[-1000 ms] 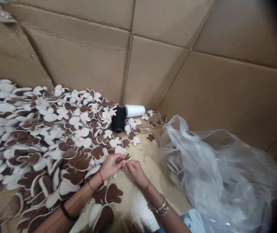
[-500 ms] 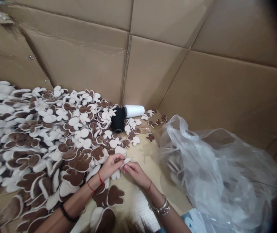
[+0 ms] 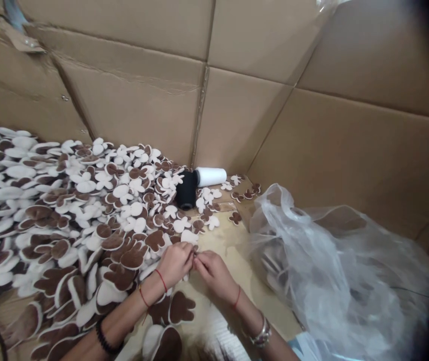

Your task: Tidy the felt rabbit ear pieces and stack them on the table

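My left hand (image 3: 179,261) and my right hand (image 3: 214,275) meet fingertip to fingertip over the pale work surface. Both are closed, pinching a small plush fabric piece (image 3: 195,248) between them, and only a dark sliver of it shows past the fingers. Just left of my left hand spreads a big heap of brown and white plush cutouts (image 3: 86,215), many shaped like a rabbit's head or a paw. Below my hands, between the forearms, lie a few larger brown cutouts (image 3: 181,307) with white edges.
Beyond the hands stand a black thread cone (image 3: 186,190) and a white thread cone (image 3: 211,176) lying on its side. A clear plastic bag (image 3: 327,260) with things inside fills the right. Tall cardboard walls (image 3: 252,110) close off the back and right.
My left hand has turned over the held piece, so its white side is now hidden by the fingers. The whole view has shifted slightly down and right.
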Available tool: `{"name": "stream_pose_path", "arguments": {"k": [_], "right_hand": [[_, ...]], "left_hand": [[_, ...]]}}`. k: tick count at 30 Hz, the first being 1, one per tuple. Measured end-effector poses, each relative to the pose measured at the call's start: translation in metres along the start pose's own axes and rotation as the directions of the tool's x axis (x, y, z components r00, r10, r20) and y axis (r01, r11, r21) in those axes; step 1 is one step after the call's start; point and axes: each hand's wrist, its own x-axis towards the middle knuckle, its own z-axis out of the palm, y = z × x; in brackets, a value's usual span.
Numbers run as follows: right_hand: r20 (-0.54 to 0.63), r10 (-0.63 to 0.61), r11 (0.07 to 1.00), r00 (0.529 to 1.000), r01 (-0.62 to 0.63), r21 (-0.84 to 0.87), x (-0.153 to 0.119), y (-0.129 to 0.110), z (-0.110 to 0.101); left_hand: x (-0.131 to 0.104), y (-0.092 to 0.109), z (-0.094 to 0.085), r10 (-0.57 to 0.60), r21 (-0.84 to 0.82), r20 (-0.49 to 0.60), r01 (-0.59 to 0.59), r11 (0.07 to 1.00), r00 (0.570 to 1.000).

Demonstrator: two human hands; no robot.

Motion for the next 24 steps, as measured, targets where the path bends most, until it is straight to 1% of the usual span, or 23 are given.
{"name": "stream_pose_path", "arguments": {"k": [1, 2, 3, 5, 6, 7, 8, 9, 10, 11, 12, 13, 14, 15, 16, 17, 18, 19, 20, 21, 22, 23, 24], "right_hand": [[0.001, 0.015, 1.000, 1.000, -0.015, 0.025, -0.003, -0.003, 0.004], [0.007, 0.046, 0.994, 0.999, -0.047, 0.094, -0.006, -0.003, 0.008], [0.027, 0.086, 0.976, 0.996, -0.090, 0.198, -0.009, -0.002, 0.012], [0.098, 0.151, 0.889, 0.984, -0.179, 0.421, -0.011, 0.004, 0.014], [0.132, 0.168, 0.839, 0.977, -0.212, 0.501, -0.011, 0.008, 0.012], [0.151, 0.181, 0.804, 0.972, -0.234, 0.546, -0.009, 0.010, 0.008], [0.154, 0.195, 0.789, 0.969, -0.248, 0.562, -0.007, 0.012, 0.002], [0.142, 0.211, 0.788, 0.967, -0.254, 0.560, -0.005, 0.011, -0.005], [0.117, 0.226, 0.802, 0.967, -0.253, 0.541, -0.004, 0.009, -0.013], [0.090, 0.231, 0.823, 0.969, -0.244, 0.514, -0.003, 0.006, -0.019], [0.073, 0.225, 0.844, 0.972, -0.232, 0.483, -0.003, 0.001, -0.023], [0.074, 0.207, 0.871, 0.976, -0.218, 0.441, -0.004, -0.004, -0.025], [0.099, 0.188, 0.889, 0.977, -0.212, 0.406, -0.006, -0.009, -0.024], [0.134, 0.177, 0.896, 0.975, -0.216, 0.388, -0.008, -0.012, -0.020], [0.172, 0.178, 0.887, 0.969, -0.234, 0.399, -0.009, -0.013, -0.014], [0.202, 0.192, 0.857, 0.960, -0.264, 0.443, -0.011, -0.013, -0.008], [0.212, 0.219, 0.808, 0.952, -0.299, 0.508, -0.012, -0.011, -0.002], [0.215, 0.251, 0.750, 0.944, -0.331, 0.573, -0.012, -0.008, 0.003], [0.212, 0.280, 0.701, 0.936, -0.350, 0.622, -0.011, -0.006, 0.005], [0.209, 0.298, 0.668, 0.931, -0.360, 0.651, -0.010, -0.004, 0.005], [0.207, 0.302, 0.662, 0.931, -0.361, 0.657, -0.009, -0.004, 0.003], [0.199, 0.288, 0.693, 0.937, -0.348, 0.632, -0.008, -0.005, 0.000], [0.187, 0.265, 0.745, 0.946, -0.324, 0.583, -0.008, -0.008, -0.003]], "left_hand": [[0.000, -0.001, -0.002, -0.041, -0.072, -0.052, 0.037, 0.997, 0.998], [0.001, -0.001, -0.004, -0.085, -0.187, -0.078, 0.069, 0.980, 0.993], [0.001, -0.001, -0.007, -0.127, -0.333, -0.068, 0.097, 0.938, 0.990], [0.000, 0.001, -0.014, -0.150, -0.622, 0.053, 0.150, 0.768, 0.987], [-0.001, 0.003, -0.016, -0.122, -0.717, 0.132, 0.180, 0.674, 0.984], [-0.002, 0.005, -0.019, -0.069, -0.764, 0.204, 0.203, 0.612, 0.977], [-0.003, 0.008, -0.021, -0.009, -0.765, 0.255, 0.207, 0.610, 0.967], [-0.004, 0.010, -0.023, 0.045, -0.720, 0.284, 0.182, 0.669, 0.958], [-0.005, 0.012, -0.024, 0.087, -0.632, 0.290, 0.123, 0.765, 0.953], [-0.005, 0.014, -0.024, 0.113, -0.504, 0.272, 0.042, 0.863, 0.956], [-0.005, 0.016, -0.024, 0.128, -0.354, 0.233, -0.039, 0.934, 0.964], [-0.005, 0.017, -0.023, 0.132, -0.215, 0.177, -0.093, 0.972, 0.975], [-0.005, 0.019, -0.023, 0.123, -0.114, 0.106, -0.111, 0.987, 0.987], [-0.004, 0.019, -0.023, 0.100, -0.069, 0.035, -0.097, 0.993, 0.994], [-0.004, 0.020, -0.023, 0.058, -0.083, -0.030, -0.060, 0.995, 0.998], [-0.004, 0.020, -0.023, 0.004, -0.148, -0.068, -0.014, 0.989, 0.998], [-0.004, 0.019, -0.024, -0.045, -0.249, -0.060, 0.029, 0.968, 0.997], [-0.005, 0.019, -0.025, -0.065, -0.363, 0.003, 0.062, 0.930, 0.998], [-0.006, 0.018, -0.025, -0.038, -0.463, 0.111, 0.086, 0.882, 0.993], [-0.007, 0.017, -0.025, 0.033, -0.528, 0.232, 0.097, 0.844, 0.972], [-0.008, 0.017, -0.025, 0.116, -0.544, 0.325, 0.085, 0.835, 0.939], [-0.008, 0.017, -0.024, 0.169, -0.512, 0.368, 0.047, 0.857, 0.914], [-0.009, 0.018, -0.023, 0.170, -0.439, 0.351, 0.001, 0.899, 0.921]]}}
